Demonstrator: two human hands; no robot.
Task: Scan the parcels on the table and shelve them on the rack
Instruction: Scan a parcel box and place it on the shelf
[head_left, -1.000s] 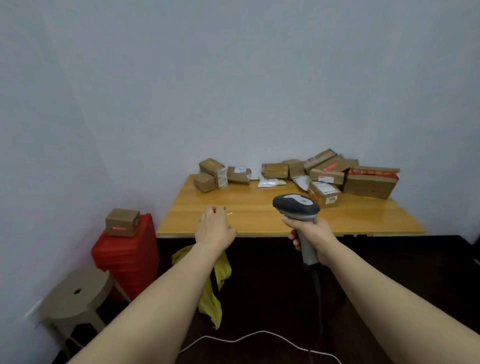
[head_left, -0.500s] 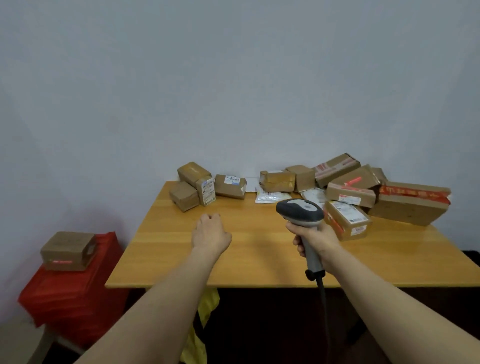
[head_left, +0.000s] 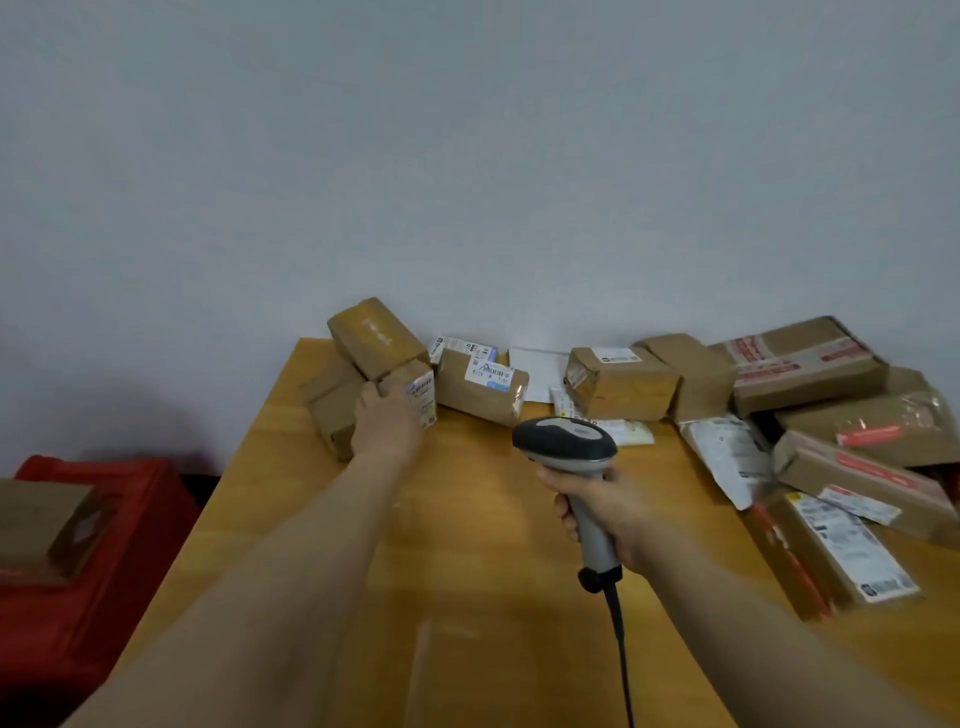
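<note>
Several brown cardboard parcels lie along the far edge of the wooden table (head_left: 493, 545). My left hand (head_left: 387, 423) reaches to the far left group and touches a small brown box (head_left: 332, 415), under a tilted parcel (head_left: 374, 338) whose labelled end (head_left: 422, 397) faces me. Whether the fingers grip the box is unclear. My right hand (head_left: 602, 506) grips the handle of a grey barcode scanner (head_left: 563, 440) over the middle of the table, head pointing away from me. No rack is in view.
More parcels sit behind the scanner (head_left: 618, 382) and in a pile at the right (head_left: 810, 364), with a labelled box (head_left: 841, 551) nearest me. Left of the table, a red crate (head_left: 104, 545) carries a brown box (head_left: 41, 525). The scanner cable (head_left: 621, 649) hangs toward me.
I have come closer to the table. My left hand moved forward and left from the bare tabletop onto the far left boxes. The scanner stays in my right hand.
</note>
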